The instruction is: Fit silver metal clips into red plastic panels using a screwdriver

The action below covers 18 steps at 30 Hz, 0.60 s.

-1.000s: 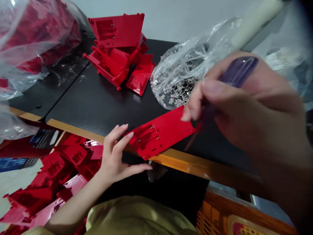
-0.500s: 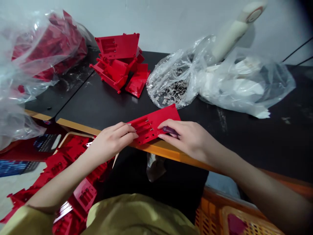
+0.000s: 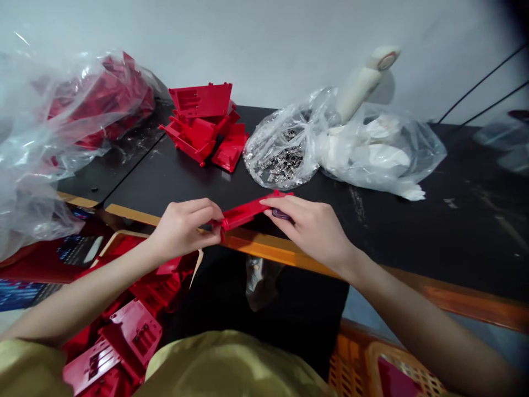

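Note:
A red plastic battery housing (image 3: 247, 212) is tilted up on edge at the front of the black table, its slotted face turned out of sight. My left hand (image 3: 190, 227) pinches its left end between thumb and fingers. At the other end, my right hand (image 3: 312, 226) grips a small tool with a dark purple handle (image 3: 281, 214); the tool's tip is hidden. The right fingertips also touch the housing's upper edge. Just beyond lies a clear bag of small metal pieces (image 3: 285, 160).
More red housings (image 3: 194, 135) are piled at the back, beside a big clear bag of red parts (image 3: 103, 105). A bag of white items (image 3: 380, 149) and a pale cylinder (image 3: 363, 85) stand right. A bin of housings (image 3: 136, 331) sits low left, an orange basket (image 3: 351, 358) low right.
The housing, lying face up with its slots showing, has been tipped up on edge. My left fingers have moved from its face to its end. The camera view has shifted.

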{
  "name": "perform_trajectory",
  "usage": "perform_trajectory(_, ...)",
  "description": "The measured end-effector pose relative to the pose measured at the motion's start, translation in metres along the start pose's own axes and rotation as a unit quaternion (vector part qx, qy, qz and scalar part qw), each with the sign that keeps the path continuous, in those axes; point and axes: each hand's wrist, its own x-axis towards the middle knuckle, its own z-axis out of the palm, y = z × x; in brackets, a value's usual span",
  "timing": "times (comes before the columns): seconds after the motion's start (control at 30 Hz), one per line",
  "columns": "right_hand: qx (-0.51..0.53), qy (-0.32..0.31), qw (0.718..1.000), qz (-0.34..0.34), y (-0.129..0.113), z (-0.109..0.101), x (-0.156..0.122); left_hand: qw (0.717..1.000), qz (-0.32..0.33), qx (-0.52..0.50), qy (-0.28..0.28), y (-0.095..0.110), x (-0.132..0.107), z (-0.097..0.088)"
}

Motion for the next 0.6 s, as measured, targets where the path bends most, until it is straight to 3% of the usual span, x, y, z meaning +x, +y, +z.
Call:
perform_trajectory(0.03, 0.017, 0.022, 1.0, 0.012, -0.003, -0.002, -0.001, 0.99, -0.096, -0.099, 0.021, 0.007, -0.001, 0.002)
perform_trajectory(0.07, 0.031, 0.04, 0.998, 0.025, -0.007, -0.004, -0.002, 0.957, -0.201, -0.207, 0.042, 0.013, -0.003, 0.006)
perform_trajectory(0.1, 0.037, 0.056, 0.997, 0.04, -0.012, -0.006, -0.003, 0.899, -0.301, -0.313, 0.06, 0.02, -0.005, 0.011)
perform_trajectory(0.13, 0.035, 0.071, 0.995, 0.053, -0.016, -0.008, -0.004, 0.821, -0.39, -0.408, 0.084, 0.025, -0.008, 0.017)
perform_trajectory(0.17, 0.033, 0.083, 0.994, 0.062, -0.022, -0.01, -0.006, 0.77, -0.435, -0.456, 0.099, 0.03, -0.011, 0.024)
perform_trajectory(0.3, 0.09, 0.116, 0.984, 0.101, -0.041, -0.016, -0.012, 0.663, -0.507, -0.53, 0.153, 0.046, -0.027, 0.051)
perform_trajectory(0.37, 0.18, 0.166, 0.96, 0.132, -0.047, -0.016, -0.013, 0.615, -0.532, -0.552, 0.183, 0.055, -0.034, 0.06)
perform_trajectory(0.5, 0.4, 0.331, 0.841, 0.152, -0.045, -0.011, -0.01, 0.54, -0.566, -0.576, 0.237, 0.073, -0.042, 0.071)
perform_trajectory(0.6, 0.44, 0.38, 0.796, 0.166, -0.038, -0.004, -0.007, 0.503, -0.579, -0.583, 0.268, 0.08, -0.044, 0.08)
